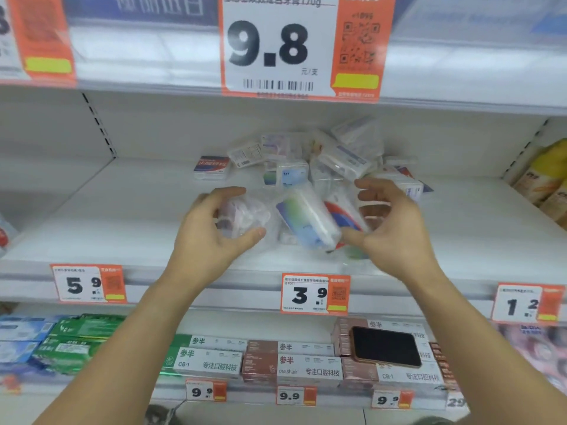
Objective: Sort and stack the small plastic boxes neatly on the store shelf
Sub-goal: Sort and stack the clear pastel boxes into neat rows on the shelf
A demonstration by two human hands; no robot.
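Note:
A loose heap of small clear plastic boxes (pixel 331 157) lies at the back middle of the white shelf (pixel 122 228). One box with a red and blue label (pixel 211 167) lies flat apart, left of the heap. My left hand (pixel 211 231) curls around a blurred clear box (pixel 242 214), thumb under it. My right hand (pixel 389 222) holds a clear box with a blue-green label (pixel 306 222) tilted at the front of the heap, with a red and blue box (pixel 343 216) against it. Motion blur hides the exact grip.
Price tags (pixel 314 294) hang along the shelf's front edge; a large 9.8 tag (pixel 279 47) hangs from the shelf above. Yellow bottles (pixel 549 179) stand at the right end. Below, toothpaste cartons (pixel 294 360) carry a black phone (pixel 385 346).

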